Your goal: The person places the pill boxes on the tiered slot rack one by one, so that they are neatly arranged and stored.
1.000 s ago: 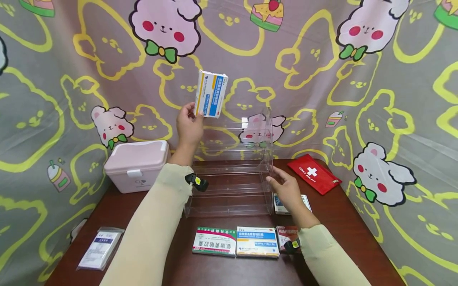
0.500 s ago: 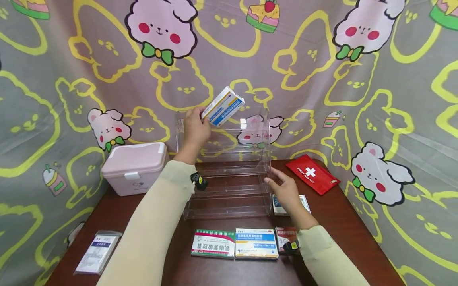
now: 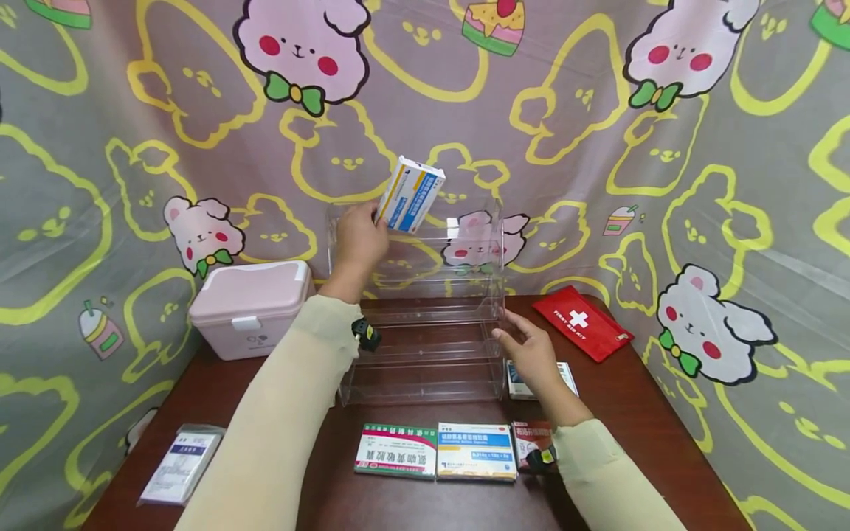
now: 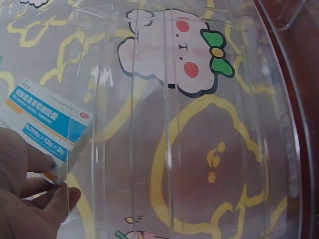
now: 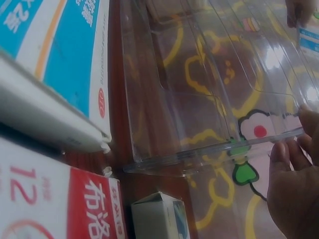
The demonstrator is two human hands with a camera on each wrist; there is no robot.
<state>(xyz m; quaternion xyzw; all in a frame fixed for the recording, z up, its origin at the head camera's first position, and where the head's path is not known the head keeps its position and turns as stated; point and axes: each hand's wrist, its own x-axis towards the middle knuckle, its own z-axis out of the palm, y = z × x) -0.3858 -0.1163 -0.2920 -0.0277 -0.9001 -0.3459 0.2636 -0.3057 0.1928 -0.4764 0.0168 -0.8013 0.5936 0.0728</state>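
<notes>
My left hand (image 3: 361, 240) pinches a blue-and-white medicine box (image 3: 415, 195) by its lower end, tilted, at the top tier of a clear plastic tiered rack (image 3: 425, 391). In the left wrist view the thumb and fingers hold the same medicine box (image 4: 55, 122) beside the rack's clear ledges. My right hand (image 3: 534, 358) holds the rack's right side edge, with the thumb in front. The right wrist view shows its fingertips at the clear side panel (image 5: 214, 152). No boxes show on the rack's tiers.
In front of the rack lie a green-and-white medicine box (image 3: 396, 451), a blue-and-white one (image 3: 476, 451) and a red one (image 3: 530, 441). A white box (image 3: 564, 375), a red first aid pouch (image 3: 583, 323), a pink lidded case (image 3: 252, 310) and a bagged white pack (image 3: 182, 466) stand around.
My left hand has lowered the medicine box toward the rack's top tier. The box tipped to the right, then turned partly upright again. My right hand stays at the rack's side.
</notes>
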